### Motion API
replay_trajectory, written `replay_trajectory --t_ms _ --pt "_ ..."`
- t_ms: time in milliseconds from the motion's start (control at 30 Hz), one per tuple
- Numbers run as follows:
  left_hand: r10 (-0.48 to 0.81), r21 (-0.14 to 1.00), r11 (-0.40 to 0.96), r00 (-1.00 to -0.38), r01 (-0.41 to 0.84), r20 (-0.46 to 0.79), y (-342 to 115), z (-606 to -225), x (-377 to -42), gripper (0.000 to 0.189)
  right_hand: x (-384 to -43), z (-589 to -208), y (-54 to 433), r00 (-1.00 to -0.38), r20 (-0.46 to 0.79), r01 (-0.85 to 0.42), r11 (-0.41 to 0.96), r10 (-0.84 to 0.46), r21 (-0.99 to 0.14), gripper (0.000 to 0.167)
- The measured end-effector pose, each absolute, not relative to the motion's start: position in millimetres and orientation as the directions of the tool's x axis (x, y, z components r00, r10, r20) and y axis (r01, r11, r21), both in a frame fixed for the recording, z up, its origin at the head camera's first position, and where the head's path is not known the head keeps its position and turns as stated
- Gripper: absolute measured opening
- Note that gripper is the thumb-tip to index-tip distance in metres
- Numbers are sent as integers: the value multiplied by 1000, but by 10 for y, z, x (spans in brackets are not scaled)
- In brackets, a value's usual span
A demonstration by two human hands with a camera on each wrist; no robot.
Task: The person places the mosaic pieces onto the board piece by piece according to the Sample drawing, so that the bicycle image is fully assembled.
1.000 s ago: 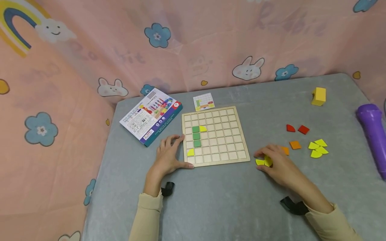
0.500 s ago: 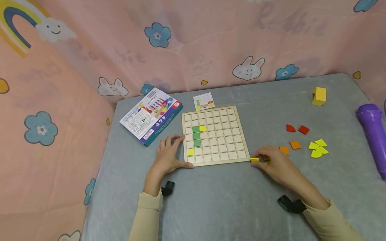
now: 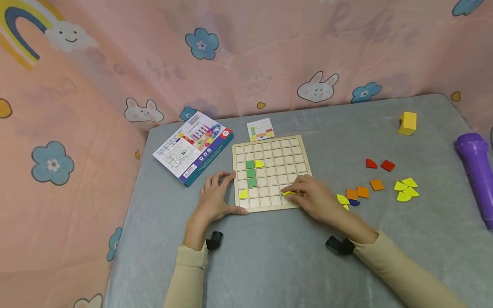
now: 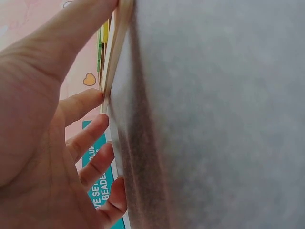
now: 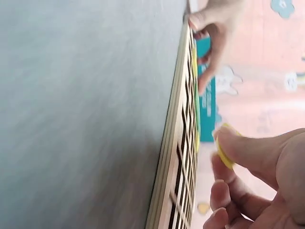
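Observation:
A wooden grid board [image 3: 275,174] lies on the grey table. Three green square tiles [image 3: 251,173] stand in a column on it, with a yellow tile [image 3: 259,164] beside the top one and another yellow tile [image 3: 243,194] lower left. My left hand [image 3: 214,197] rests at the board's near left corner, thumb on the front edge and index finger on the left edge. Above the board's lower right part, my right hand [image 3: 316,197] pinches a yellow tile [image 5: 224,151] between thumb and index finger; its full shape is partly hidden by the fingers.
Right of the board lie yellow tiles [image 3: 342,199], a blue piece [image 3: 354,202], orange squares [image 3: 377,185], red pieces [image 3: 387,166] and a yellow pile [image 3: 406,190]. Behind are a pattern card [image 3: 260,129], a box [image 3: 193,147], a yellow block [image 3: 407,123] and a purple cylindrical object [image 3: 476,179].
My right hand has taken a yellow tile from the small group and moved left over the board, uncovering orange, blue and yellow pieces. The left hand stays in place.

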State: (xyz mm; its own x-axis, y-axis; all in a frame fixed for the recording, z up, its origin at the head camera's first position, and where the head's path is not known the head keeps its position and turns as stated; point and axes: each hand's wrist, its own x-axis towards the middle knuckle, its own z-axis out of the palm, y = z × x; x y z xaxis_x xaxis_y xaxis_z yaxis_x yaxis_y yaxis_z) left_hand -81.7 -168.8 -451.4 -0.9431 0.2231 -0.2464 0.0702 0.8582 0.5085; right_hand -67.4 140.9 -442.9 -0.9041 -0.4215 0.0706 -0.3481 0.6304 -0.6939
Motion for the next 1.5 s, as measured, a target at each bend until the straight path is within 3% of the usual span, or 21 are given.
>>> replay_trajectory --t_ms 200,367,500,800,1033,1500 --pt "219 503 862 -940 61 -261 -1690 -4532 -827 120 -797 -4401 1153 -880 29 -338 582 -473 -739 33" --pt "212 501 863 -943 57 -258 -1692 -4534 -828 119 -908 -4372 964 -893 37 -302 534 -449 -790 19" --pt "211 500 864 -943 58 -256 -1696 -4528 -823 119 -961 -4390 855 -886 86 -344 522 -455 -780 10" --pt "214 494 867 -946 68 -245 -1691 -4533 -819 119 -1008 -4456 648 -856 74 -391 546 -512 -741 18" --pt "212 500 864 -944 59 -254 -1695 -4545 -826 120 -1033 -4529 521 -884 48 -336 559 -465 -758 6" --pt "209 497 865 -946 60 -249 -1687 -4541 -821 120 -1037 -4497 436 -907 -26 -282 651 -420 -705 7"
